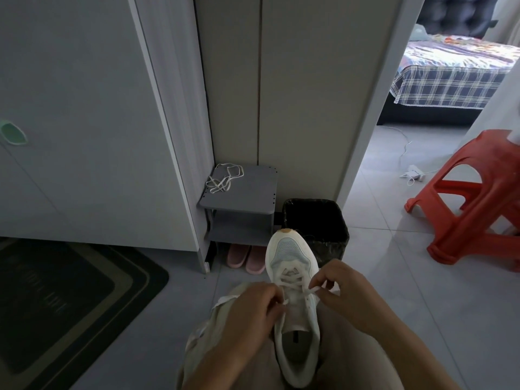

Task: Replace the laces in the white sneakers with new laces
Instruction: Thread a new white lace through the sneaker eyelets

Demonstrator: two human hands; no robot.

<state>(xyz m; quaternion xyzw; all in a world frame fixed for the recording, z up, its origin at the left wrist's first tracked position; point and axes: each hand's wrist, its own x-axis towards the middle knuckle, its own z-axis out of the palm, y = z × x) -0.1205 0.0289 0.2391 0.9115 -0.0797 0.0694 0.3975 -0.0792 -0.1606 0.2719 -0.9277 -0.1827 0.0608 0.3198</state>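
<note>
A white sneaker (292,266) with a pale blue mesh toe lies between my knees, toe pointing away from me. A white lace (289,277) crosses its lower eyelets. My left hand (253,308) pinches one lace end at the left eyelet row. On the right side my right hand (340,288) pinches the other lace end by the eyelets. A loose bundle of white laces (223,178) lies on top of the small grey shoe rack (247,192) ahead.
A black bin (318,220) with a bag liner stands just beyond the sneaker's toe. Pink slippers (246,258) sit under the rack. A red plastic stool (475,198) is at the right, a dark doormat (64,302) at the left, a bed (450,71) through the doorway.
</note>
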